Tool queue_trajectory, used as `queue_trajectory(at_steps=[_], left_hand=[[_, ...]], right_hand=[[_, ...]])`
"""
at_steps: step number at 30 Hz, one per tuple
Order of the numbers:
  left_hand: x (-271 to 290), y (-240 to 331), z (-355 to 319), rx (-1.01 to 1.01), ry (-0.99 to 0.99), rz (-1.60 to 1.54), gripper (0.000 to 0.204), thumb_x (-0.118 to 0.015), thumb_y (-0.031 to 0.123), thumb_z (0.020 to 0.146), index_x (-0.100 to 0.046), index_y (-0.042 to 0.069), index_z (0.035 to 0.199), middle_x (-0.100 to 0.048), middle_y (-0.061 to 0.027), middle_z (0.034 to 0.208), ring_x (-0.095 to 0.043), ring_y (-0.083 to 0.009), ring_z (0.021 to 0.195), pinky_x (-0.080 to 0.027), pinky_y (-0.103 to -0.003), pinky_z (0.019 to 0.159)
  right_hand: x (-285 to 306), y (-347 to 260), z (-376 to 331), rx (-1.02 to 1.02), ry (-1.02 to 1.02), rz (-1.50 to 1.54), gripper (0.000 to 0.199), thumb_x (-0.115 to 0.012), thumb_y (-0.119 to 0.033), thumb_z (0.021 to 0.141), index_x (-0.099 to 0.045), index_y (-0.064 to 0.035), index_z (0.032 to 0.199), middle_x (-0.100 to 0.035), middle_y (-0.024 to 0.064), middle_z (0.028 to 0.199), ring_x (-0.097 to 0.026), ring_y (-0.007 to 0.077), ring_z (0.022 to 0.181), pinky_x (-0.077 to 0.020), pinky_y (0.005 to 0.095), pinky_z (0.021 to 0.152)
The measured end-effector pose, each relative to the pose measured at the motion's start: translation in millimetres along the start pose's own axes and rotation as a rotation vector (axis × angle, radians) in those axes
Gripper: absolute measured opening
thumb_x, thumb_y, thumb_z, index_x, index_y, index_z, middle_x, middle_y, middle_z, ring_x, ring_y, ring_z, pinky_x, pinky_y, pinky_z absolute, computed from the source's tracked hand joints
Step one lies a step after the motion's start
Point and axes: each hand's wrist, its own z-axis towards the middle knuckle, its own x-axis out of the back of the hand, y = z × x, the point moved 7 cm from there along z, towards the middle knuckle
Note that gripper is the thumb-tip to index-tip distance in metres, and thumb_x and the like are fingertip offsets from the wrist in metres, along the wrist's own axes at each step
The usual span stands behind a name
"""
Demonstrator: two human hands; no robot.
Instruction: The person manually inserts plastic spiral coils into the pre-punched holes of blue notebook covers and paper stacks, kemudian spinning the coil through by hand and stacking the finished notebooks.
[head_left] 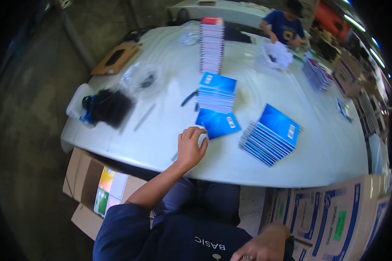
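Observation:
My left hand [190, 147] is over the near part of the table, its fingers curled at the left corner of a blue-covered notebook [220, 124]. Between thumb and fingers, what it holds is too blurred to name. A short piece of coil wire [174, 156] shows beside its wrist. My right hand [263, 247] is low against my body, fingers bent, with a small dark ridged thing [248, 257] at them, partly cut off by the lower edge. Beyond the notebook lies a fanned stack of blue notebooks [215, 98]; another fanned stack [270, 139] is to the right.
A blue-handled tool [189, 98] lies left of the middle stack. Farther left are a dark bundle of coils [111, 106] and a clear plastic bag [141, 78]. A tall notebook pile [211, 48] stands behind. Cartons [322, 213] flank me; another person [285, 26] works across the table.

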Motion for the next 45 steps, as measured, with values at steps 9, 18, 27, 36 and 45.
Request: queue_trajectory(at_steps=[9, 18, 27, 36, 45], left_hand=[[65, -115, -37, 0.25, 0.035, 0.23, 0.03, -0.065, 0.013, 0.077, -0.061, 0.013, 0.107, -0.06, -0.0088, 0.093, -0.057, -0.0274, 0.09, -0.043, -0.039, 0.074], [78, -205, -15, 0.424, -0.016, 0.463, 0.043, -0.063, 0.022, 0.08, -0.052, 0.011, 0.119, -0.053, -0.012, 0.112, -0.048, -0.0294, 0.104, -0.037, -0.042, 0.087], [108, -174, -34, 0.31, 0.024, 0.424, 0.049, -0.064, 0.026, 0.08, -0.05, 0.009, 0.123, -0.048, -0.0163, 0.124, -0.044, -0.0325, 0.116, -0.035, -0.043, 0.094], [110, -207, -38, 0.51, -0.029, 0.491, 0.052, -0.054, 0.043, 0.087, -0.051, 0.007, 0.125, -0.043, -0.018, 0.129, -0.036, -0.0341, 0.123, -0.027, -0.046, 0.101], [101, -197, -42, 0.362, -0.078, 0.278, 0.031, -0.059, 0.027, 0.085, -0.062, 0.012, 0.112, -0.051, -0.0125, 0.124, -0.044, -0.0306, 0.117, -0.034, -0.041, 0.097]], right_hand=[[-50, -12, 13, 0.28, -0.266, 0.061, 0.023, -0.052, -0.036, 0.089, -0.063, -0.0167, 0.095, -0.059, 0.0011, 0.095, -0.054, 0.0203, 0.092, -0.0411, 0.0395, 0.081], [-38, -36, 46, 0.189, -0.369, 0.001, 0.028, -0.044, -0.034, 0.094, -0.062, -0.0132, 0.095, -0.06, 0.0067, 0.1, -0.055, 0.0255, 0.101, -0.0443, 0.0478, 0.085], [14, 78, 12, -0.358, -0.03, -0.009, 0.039, -0.056, -0.043, 0.083, -0.068, -0.0071, 0.09, -0.061, 0.0098, 0.103, -0.055, 0.0276, 0.097, -0.0428, 0.0469, 0.081], [-45, 224, -152, -1.146, 0.004, 0.153, 0.016, -0.061, -0.01, 0.084, -0.067, -0.0004, 0.095, -0.064, 0.0093, 0.095, -0.059, 0.0228, 0.09, -0.0461, 0.0312, 0.08], [-59, 222, -140, -1.154, -0.089, 0.516, 0.028, -0.053, -0.015, 0.09, -0.058, 0.0034, 0.11, -0.062, 0.0096, 0.107, -0.058, 0.0168, 0.098, -0.0443, 0.0296, 0.087]])
